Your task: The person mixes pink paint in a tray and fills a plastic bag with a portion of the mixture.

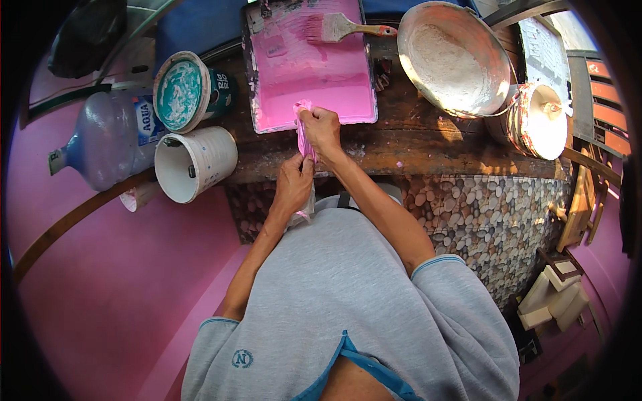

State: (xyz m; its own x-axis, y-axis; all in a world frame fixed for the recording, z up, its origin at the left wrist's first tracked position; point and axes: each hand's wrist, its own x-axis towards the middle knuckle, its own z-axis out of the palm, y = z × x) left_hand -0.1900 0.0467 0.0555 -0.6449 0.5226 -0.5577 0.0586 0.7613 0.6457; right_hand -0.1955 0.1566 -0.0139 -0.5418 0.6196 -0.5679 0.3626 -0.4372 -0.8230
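Both my hands are closed on a narrow, crumpled, pink-smeared plastic bag [305, 142]. My right hand [322, 134] grips its upper part at the near edge of a paint tray [249, 80]. Lower down, my left hand [292, 182] pinches the bag, and a pale, clearer end hangs below it in front of my shirt. Pink paint [314, 100] lies pooled in the tray's near well and coats its slope. Across the tray's far part rests a flat paintbrush [341, 29], bristles pink, its handle reaching over the right rim.
Left of the tray stand a green-lidded tub [179, 93], a white bucket [200, 160] and a large water bottle [107, 134] on its side. To the right are a big powder-crusted bucket [455, 60] and a paint-stained pail [545, 123]. The wooden table [414, 144] has a near edge before me.
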